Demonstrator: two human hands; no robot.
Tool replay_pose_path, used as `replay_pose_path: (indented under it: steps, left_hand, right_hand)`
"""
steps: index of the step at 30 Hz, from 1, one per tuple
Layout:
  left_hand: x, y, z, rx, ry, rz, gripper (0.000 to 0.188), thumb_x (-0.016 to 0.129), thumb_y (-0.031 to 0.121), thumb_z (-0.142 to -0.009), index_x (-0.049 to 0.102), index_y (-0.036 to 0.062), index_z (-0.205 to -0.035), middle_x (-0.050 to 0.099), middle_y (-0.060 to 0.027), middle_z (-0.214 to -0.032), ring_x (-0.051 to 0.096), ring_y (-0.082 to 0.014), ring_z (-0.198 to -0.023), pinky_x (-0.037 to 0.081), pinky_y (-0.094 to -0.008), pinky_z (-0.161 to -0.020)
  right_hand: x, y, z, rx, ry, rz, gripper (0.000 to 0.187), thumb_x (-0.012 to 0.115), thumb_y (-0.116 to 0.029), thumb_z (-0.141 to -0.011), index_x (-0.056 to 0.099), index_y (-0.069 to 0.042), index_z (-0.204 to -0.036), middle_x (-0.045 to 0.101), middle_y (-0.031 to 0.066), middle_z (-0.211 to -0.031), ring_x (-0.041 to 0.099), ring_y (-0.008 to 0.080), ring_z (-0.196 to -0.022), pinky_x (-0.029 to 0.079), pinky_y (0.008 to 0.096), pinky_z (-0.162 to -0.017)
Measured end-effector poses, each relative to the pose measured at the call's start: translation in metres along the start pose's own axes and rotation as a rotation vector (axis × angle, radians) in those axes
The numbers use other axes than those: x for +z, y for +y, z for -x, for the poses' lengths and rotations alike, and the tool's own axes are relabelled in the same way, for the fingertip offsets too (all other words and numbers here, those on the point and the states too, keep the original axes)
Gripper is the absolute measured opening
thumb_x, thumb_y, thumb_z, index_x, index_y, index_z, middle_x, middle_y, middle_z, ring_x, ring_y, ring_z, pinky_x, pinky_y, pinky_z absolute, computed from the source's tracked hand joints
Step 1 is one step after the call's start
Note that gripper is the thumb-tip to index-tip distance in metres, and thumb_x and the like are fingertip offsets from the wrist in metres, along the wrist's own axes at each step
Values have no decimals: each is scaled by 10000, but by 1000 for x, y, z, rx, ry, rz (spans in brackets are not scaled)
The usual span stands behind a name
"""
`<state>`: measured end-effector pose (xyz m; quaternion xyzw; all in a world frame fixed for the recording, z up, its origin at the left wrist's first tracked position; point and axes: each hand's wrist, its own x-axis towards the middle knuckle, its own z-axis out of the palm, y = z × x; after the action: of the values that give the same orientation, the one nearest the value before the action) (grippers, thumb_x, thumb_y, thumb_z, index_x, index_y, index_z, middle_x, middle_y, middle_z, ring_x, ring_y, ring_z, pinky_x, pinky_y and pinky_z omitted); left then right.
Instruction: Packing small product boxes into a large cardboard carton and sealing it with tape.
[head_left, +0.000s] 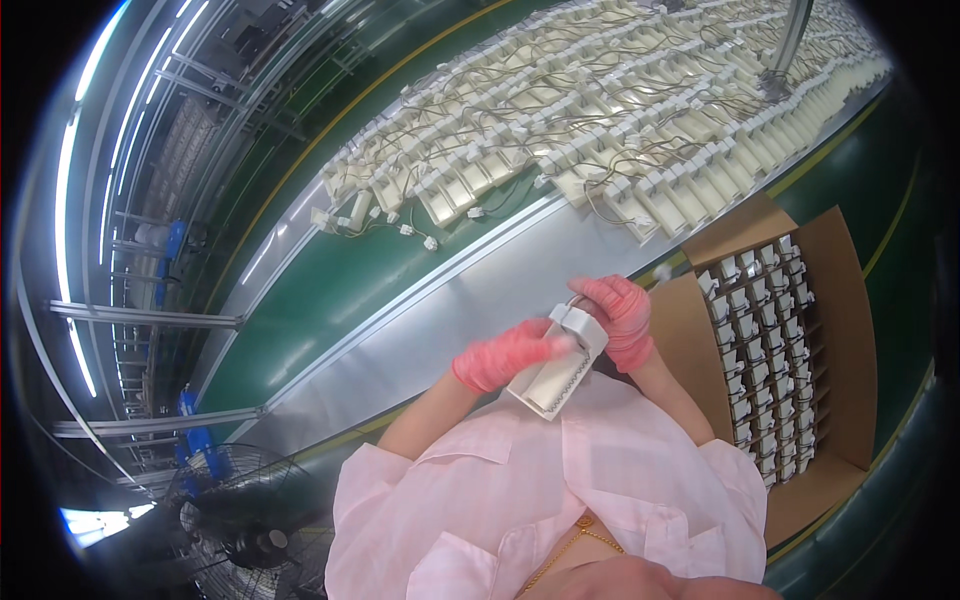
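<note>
Just in front of my chest is a cream-white plastic housing (545,385), a tilted open trough with a toothed strip along its inside. A white block (580,325) caps its upper end. My left hand (510,357), in a pink glove, is closed on the housing's left side, its fingertips slightly blurred near the block. Closed around the upper end beside the block is my right hand (620,315), gloved in pink too. The right fingertips are partly hidden, and a bit of brownish wire shows beneath them.
Many similar housings with wires and white connectors (430,243) cover the far part of the green bench (300,310), bordered by a metal edge (490,280). At right stands an open cardboard box (845,350) with rows of white parts. A fan (240,530) is at lower left.
</note>
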<state>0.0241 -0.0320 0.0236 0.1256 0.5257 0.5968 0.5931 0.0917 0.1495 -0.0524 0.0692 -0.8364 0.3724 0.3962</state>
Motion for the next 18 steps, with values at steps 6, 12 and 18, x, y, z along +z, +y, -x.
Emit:
replay_pose_path:
  steps: [6, 12, 18]
  left_hand:
    - [-1, 6, -8, 493, 271, -27, 530, 715, 149, -796, 454, 63, -1248, 565, -44, -1103, 562, -146, -978, 487, -305, -835]
    - [-6, -1, -34, 889, 679, -372, 488, 685, 85, -795, 390, 88, -1184, 565, -51, -990, 561, -152, -893, 485, -302, -791]
    - [1, 1, -31, 811, 721, -646, 529, 655, -20, -720, 393, 81, -1168, 573, -52, -938, 567, -149, -850, 496, -294, -746]
  right_hand:
    - [24, 5, 15, -21, 6, 210, 285, 647, -106, -720, 636, -114, -1005, 612, 94, -801, 567, 283, -673, 473, 355, -586]
    - [47, -59, 46, 766, -189, -575, 225, 649, -116, -790, 592, -65, -1002, 585, 111, -868, 594, 312, -820, 494, 372, -655]
    - [39, -46, 42, 117, 60, 18, 388, 725, -50, -706, 547, -50, -1051, 556, 116, -990, 605, 293, -809, 509, 369, -658]
